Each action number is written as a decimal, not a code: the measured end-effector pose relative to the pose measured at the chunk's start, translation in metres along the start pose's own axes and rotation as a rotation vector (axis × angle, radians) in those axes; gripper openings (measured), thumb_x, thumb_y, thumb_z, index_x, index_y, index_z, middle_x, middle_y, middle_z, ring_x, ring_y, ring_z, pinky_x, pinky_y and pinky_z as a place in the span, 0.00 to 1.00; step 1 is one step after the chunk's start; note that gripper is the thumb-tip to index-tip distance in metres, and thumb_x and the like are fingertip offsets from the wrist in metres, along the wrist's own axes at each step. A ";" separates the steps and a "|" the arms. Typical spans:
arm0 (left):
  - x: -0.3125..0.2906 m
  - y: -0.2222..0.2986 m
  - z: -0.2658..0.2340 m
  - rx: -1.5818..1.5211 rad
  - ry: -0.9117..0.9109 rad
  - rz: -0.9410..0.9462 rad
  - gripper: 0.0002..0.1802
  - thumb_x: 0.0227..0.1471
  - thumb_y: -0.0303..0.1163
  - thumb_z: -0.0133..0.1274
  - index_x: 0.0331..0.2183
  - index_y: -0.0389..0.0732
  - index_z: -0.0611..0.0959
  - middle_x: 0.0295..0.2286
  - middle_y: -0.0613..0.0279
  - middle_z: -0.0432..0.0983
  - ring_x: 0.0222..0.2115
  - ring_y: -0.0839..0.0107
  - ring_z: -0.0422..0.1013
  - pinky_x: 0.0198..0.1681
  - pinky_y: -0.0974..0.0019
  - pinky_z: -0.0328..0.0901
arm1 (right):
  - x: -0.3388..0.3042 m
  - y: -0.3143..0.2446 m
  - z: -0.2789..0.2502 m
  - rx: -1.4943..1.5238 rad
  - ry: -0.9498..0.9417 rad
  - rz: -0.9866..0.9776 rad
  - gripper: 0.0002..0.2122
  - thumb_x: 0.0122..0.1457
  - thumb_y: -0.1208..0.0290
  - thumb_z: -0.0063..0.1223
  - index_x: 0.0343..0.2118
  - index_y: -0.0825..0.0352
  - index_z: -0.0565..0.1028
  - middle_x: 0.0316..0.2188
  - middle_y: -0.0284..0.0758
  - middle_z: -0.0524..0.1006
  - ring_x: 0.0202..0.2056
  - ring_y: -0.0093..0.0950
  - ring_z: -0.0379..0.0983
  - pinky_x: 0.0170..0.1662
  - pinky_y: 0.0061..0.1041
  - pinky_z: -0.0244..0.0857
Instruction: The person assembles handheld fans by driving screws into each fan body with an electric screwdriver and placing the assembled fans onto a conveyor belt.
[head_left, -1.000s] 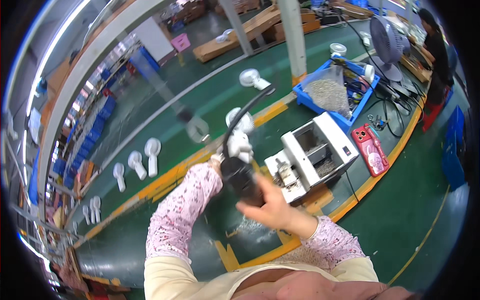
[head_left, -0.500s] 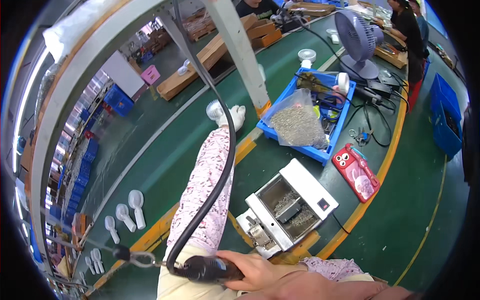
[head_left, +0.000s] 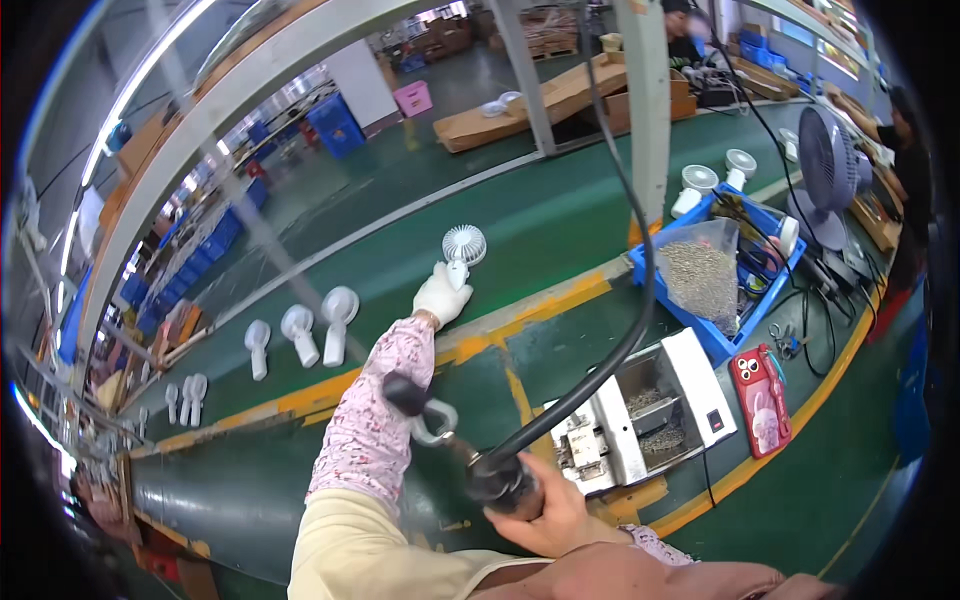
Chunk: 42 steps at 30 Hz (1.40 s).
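Note:
Reaching over the green conveyor belt, my left hand wears a white glove. Its fingers are closed on the handle of a white handheld fan, whose round ribbed head points away from me. Close to my body, my bare right hand is wrapped around a black electric screwdriver. A metal hook and a thick black cord run from the screwdriver's top end. Right of that hand sits a white screw feeder with loose screws in its open tray.
More white handheld fans lie along the belt at left. A blue bin holds a bag of screws. A red phone lies near the orange-taped edge. An upright post and a purple desk fan stand farther right.
The view has turned left, so the scene sits farther right. My left hand has carried the handheld fan leftward, away from the blue bin. My right hand still grips the screwdriver.

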<state>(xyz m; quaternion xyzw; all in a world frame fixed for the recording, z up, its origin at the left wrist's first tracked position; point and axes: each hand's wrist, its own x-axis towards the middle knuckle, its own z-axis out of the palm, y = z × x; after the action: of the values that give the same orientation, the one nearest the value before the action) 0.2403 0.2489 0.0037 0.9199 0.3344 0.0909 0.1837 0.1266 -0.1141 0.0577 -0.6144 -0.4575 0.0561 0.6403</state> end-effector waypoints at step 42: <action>-0.320 -0.140 -0.098 0.291 0.292 -0.304 0.41 0.31 0.51 0.64 0.46 0.42 0.69 0.39 0.50 0.65 0.41 0.51 0.66 0.43 0.52 0.64 | -0.007 0.026 0.031 0.278 0.177 0.256 0.17 0.47 0.78 0.61 0.39 0.68 0.65 0.24 0.27 0.72 0.22 0.16 0.68 0.26 0.17 0.64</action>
<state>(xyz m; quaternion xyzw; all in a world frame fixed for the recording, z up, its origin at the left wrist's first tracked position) -0.1126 0.1682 0.0238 0.8529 0.5014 0.1451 0.0109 0.1152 -0.0898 0.0274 -0.5758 -0.3057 0.1455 0.7442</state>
